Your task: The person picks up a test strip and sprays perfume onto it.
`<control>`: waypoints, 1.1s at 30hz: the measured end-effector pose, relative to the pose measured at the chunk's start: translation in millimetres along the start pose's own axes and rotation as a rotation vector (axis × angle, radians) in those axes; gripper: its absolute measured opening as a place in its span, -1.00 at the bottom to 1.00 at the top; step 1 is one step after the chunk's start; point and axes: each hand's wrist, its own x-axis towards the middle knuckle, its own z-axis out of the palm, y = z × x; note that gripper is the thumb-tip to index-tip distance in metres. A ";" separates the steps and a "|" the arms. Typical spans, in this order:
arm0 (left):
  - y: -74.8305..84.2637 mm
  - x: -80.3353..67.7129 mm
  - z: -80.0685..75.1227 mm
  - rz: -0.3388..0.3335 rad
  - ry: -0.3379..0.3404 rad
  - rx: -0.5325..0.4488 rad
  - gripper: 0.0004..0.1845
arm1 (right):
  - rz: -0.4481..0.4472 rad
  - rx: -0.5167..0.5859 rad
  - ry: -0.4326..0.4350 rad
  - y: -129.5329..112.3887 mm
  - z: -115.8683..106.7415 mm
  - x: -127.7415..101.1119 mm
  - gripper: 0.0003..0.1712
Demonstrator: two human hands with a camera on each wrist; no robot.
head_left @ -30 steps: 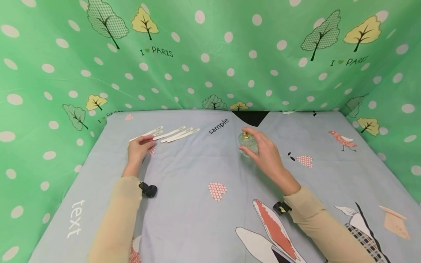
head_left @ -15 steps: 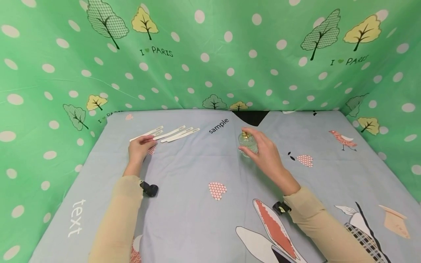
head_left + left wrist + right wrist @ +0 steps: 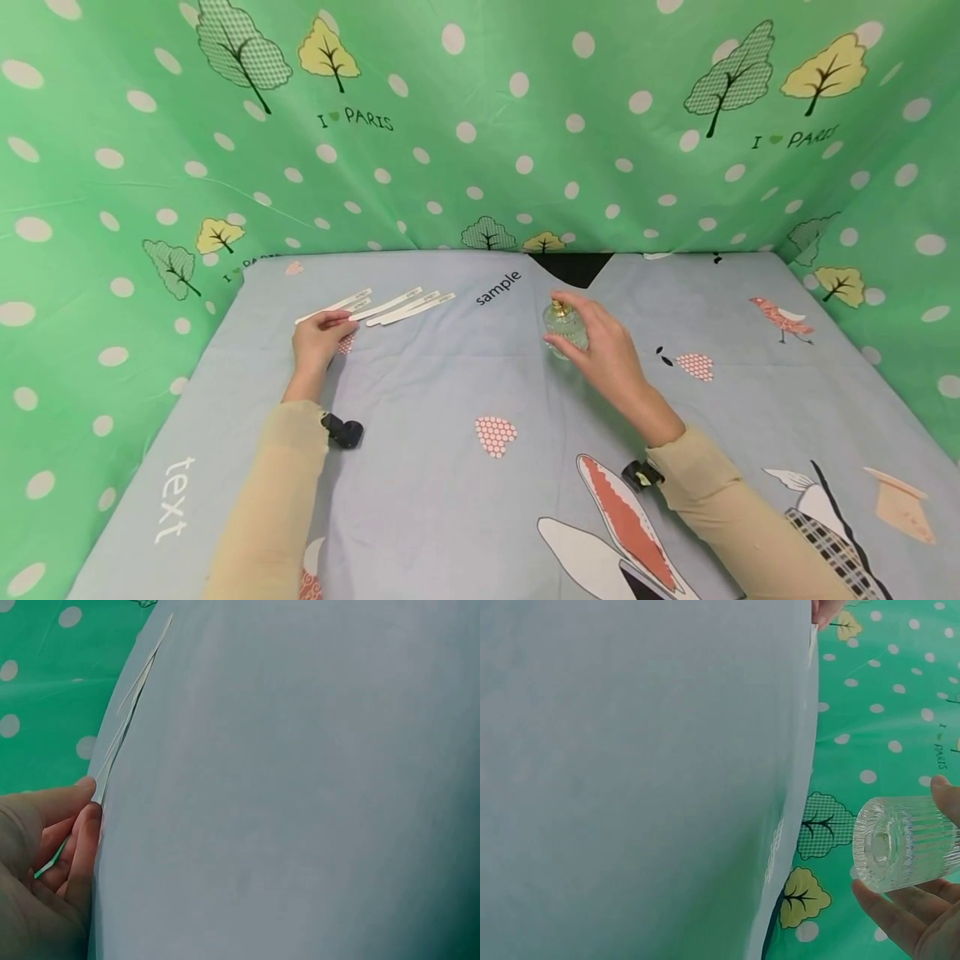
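Observation:
At the far left of the table, my left hand [image 3: 315, 337] pinches one of the white paper test strips [image 3: 408, 308] between thumb and fingertips. Several strips lie fanned out there, with small print at their far ends. The left wrist view shows the strips [image 3: 135, 705] nearly edge-on, running out from the fingertips. Right of centre, my right hand [image 3: 609, 346] grips a clear ribbed glass perfume bottle [image 3: 564, 332] with a gold neck; its index finger is on the top. The bottle's thick base [image 3: 881, 844] shows in the right wrist view, raised off the cloth.
A grey-blue printed cloth [image 3: 427, 467] covers the table. Green dotted fabric [image 3: 450, 167] hangs behind and at both sides. Small black cameras [image 3: 343, 432] sit at the wrists.
Almost nothing differs. The left wrist has shifted very slightly to the right, while both hands keep their places on the strip and the bottle.

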 end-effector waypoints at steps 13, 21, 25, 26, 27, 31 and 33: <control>0.2 1.1 -0.1 -0.008 0.019 0.012 -0.69 | 0.010 0.002 0.001 -1.3 -1.9 -1.0 -0.29; 1.6 -0.5 -0.2 -0.017 0.011 0.023 -0.69 | 0.009 0.003 0.002 -1.6 -2.7 -1.3 -0.29; 1.0 -0.7 -0.2 -0.010 0.018 0.014 -0.69 | 0.015 -0.004 0.003 -2.2 -2.7 -1.1 -0.30; 0.6 -0.6 -0.2 -0.009 0.021 0.011 -0.70 | 0.017 -0.005 0.003 -2.4 -2.6 -1.0 -0.30; 0.3 -0.4 -0.3 -0.007 0.023 0.007 -0.70 | 0.019 -0.006 0.002 -2.5 -2.5 -0.9 -0.30; -0.1 -0.1 -1.0 -0.006 0.023 -0.027 -0.71 | 0.023 -0.007 0.000 -2.7 -2.1 -0.6 -0.30; 0.1 0.1 -1.6 -0.005 0.015 -0.060 -0.70 | 0.025 -0.006 -0.002 -2.6 -1.9 -0.6 -0.30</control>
